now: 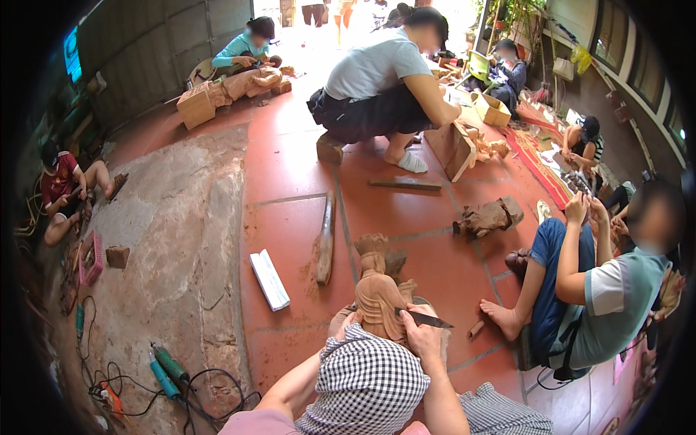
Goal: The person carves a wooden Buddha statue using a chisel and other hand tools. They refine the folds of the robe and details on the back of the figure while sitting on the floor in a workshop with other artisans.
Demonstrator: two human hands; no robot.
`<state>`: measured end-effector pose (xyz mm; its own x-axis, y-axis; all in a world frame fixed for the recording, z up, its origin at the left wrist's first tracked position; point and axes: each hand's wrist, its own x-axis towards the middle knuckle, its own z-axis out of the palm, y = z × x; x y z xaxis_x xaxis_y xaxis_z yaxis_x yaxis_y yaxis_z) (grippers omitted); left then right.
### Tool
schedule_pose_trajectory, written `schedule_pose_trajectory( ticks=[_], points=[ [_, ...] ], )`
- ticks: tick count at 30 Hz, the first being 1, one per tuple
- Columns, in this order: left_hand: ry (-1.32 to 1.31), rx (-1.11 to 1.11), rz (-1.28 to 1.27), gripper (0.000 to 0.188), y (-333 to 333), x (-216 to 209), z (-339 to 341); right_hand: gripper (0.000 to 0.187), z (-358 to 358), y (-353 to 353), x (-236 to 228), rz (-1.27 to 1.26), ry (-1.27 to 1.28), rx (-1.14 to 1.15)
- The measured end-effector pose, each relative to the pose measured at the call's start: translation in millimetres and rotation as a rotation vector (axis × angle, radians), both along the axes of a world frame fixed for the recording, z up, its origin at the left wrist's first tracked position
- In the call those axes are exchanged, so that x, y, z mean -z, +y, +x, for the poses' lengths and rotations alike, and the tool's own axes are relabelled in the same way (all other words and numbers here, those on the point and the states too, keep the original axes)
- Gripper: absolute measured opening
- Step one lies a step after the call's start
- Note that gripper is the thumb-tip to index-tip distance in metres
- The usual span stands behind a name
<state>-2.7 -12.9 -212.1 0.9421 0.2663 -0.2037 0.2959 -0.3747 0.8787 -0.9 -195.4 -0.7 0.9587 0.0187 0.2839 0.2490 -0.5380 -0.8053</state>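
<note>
A brown carved wooden figure [383, 299] with draped folds lies in front of me, its head end pointing away. My left hand [346, 324] grips its near left side; checked cloth hides part of the fingers. In my right hand [423, 333] is a knife [429, 318] with a dark pointed blade, its tip pointing right. That hand rests against the figure's right side. Black-and-white checked cloth [370, 377] covers the near end of the figure and lies between my forearms.
On the red tiles lie a wooden bar [326, 239], a white block [270, 280], a flat board [404, 184] and a rough carving [489, 217]. Corded power tools [167, 370] lie at the lower left. A person [609, 290] sits close on my right; another [384, 80] squats ahead. Others work around.
</note>
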Motion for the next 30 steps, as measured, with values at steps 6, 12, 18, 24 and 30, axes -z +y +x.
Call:
schedule_pose_trajectory(
  ticks=[6,12,18,24,30],
  points=[
    [0.005,-0.017,0.012,0.053,6.1,1.0,-2.2,0.017,-2.5,-3.5,4.5,0.233,0.217,0.035],
    [0.010,-0.023,0.021,0.052,3.9,-0.7,-2.6,0.017,0.3,-3.6,-1.1,0.038,0.103,-0.042],
    [-0.008,-0.017,0.029,0.053,-2.8,-2.9,3.3,0.018,-1.9,-7.8,2.8,0.176,0.226,0.016],
    [-0.032,-0.017,0.128,0.053,11.3,6.7,4.1,0.022,2.8,-1.2,11.9,0.051,0.019,-0.035],
    [-0.042,-0.004,0.122,0.054,10.9,11.7,13.1,0.021,-6.5,-18.4,3.3,0.531,0.370,0.096]
  ],
)
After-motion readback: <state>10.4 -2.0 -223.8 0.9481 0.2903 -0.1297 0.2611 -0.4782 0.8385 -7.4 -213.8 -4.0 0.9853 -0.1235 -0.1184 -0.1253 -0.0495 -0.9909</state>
